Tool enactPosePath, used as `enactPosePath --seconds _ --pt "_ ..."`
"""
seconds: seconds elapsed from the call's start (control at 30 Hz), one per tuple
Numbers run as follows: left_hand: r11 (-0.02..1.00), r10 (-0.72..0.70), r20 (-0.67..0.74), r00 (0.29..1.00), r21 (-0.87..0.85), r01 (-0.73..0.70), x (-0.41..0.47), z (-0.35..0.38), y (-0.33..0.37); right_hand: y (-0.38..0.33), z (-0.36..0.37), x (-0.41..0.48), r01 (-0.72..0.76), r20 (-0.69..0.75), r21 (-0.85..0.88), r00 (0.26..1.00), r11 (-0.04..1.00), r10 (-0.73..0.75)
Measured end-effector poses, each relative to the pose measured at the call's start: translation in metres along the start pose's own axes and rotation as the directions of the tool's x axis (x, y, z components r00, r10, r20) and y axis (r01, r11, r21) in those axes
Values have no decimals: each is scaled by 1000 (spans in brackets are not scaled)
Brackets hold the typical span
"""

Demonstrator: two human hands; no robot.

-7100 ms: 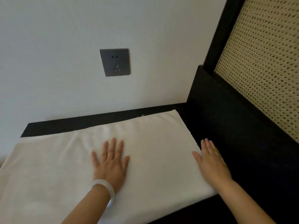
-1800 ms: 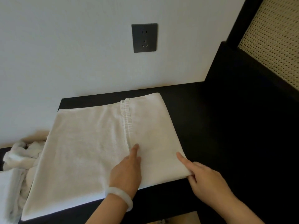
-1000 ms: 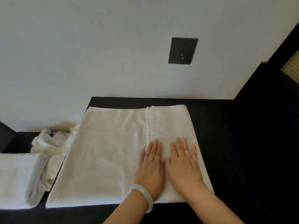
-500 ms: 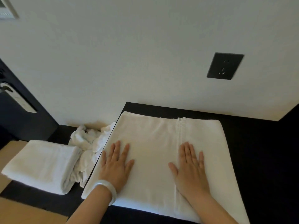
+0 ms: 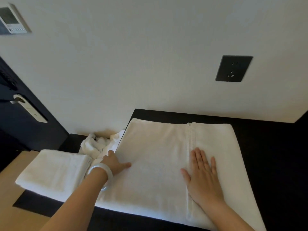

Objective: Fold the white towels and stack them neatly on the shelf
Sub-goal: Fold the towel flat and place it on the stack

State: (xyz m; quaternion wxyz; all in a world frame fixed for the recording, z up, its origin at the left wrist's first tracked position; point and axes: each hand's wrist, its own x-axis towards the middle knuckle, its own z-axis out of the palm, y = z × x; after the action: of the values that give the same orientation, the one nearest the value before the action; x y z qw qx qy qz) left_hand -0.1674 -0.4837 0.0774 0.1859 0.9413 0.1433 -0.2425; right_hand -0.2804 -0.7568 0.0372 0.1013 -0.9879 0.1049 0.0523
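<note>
Head camera: we see a large white terry towel [image 5: 158, 164] lying flat and folded on a black shelf top [image 5: 270, 147], which meets a plain white wall [image 5: 133, 64]. The towel covers most of the shelf's width, with its far edge near the wall and its near edge along the shelf front. A stitched hem [image 5: 190, 144] runs from back to front, right of the towel's middle. The right hand [image 5: 203, 177] lies palm down on the towel, just right of the hem, with fingers straight and held close together and the thumb spread left across the hem. The left hand [image 5: 115, 164] is at the towel's left edge. Its thumb lies on top, and its fingers are curled over the edge and mostly hidden, so it pinches that edge. A pale translucent bangle [image 5: 101, 174] sits on the left wrist. A crumpled white towel heap [image 5: 95, 145] lies just beside the left edge, on a lower level. Left of the heap and touching it is a folded white towel [image 5: 50, 170]. A dark grey square wall socket [image 5: 233, 69] is mounted on the wall above the shelf. At far left we see a wall-mounted control panel [image 5: 11, 19] and a dark door [image 5: 20, 127] with a metal lever handle [image 5: 18, 100].
</note>
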Motion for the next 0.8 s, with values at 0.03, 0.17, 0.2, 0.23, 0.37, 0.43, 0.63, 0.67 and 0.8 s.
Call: enactPosePath --seconds 0.03,0.17,0.2,0.23,0.37,0.43,0.63,0.67,0.8 --pt "997 -27 40 999 -74 29 -4 -5 2 1 0 0 3 -5 10 1000 1000 -3" --pt "704 -13 178 984 -697 135 -30 -30 10 8 -1 -2 18 -60 196 998 980 -7" --pt "625 62 235 970 -767 146 -43 -37 15 10 -4 -3 -4 -48 304 999 953 20" --pt "586 155 271 950 -800 132 -52 -44 17 11 -9 -5 -50 -13 444 998 895 62" --pt "598 482 354 802 -802 -6 -70 -56 60 25 -27 -9 -149 91 935 978 322 189" --pt "650 553 380 742 -753 -100 -78 -47 95 36 -40 -9 -188 168 980 960 66 226" --pt "700 684 443 579 -622 -351 -141 36 203 87 -81 -20 -178 198 980 794 -92 574" --pt "723 681 490 544 -566 -397 -143 53 211 95 -84 -23 -239 198 971 773 -13 603" --pt "589 728 358 584 108 -801 -119 90 208 110 -88 -26 -470 311 864 781 182 542"
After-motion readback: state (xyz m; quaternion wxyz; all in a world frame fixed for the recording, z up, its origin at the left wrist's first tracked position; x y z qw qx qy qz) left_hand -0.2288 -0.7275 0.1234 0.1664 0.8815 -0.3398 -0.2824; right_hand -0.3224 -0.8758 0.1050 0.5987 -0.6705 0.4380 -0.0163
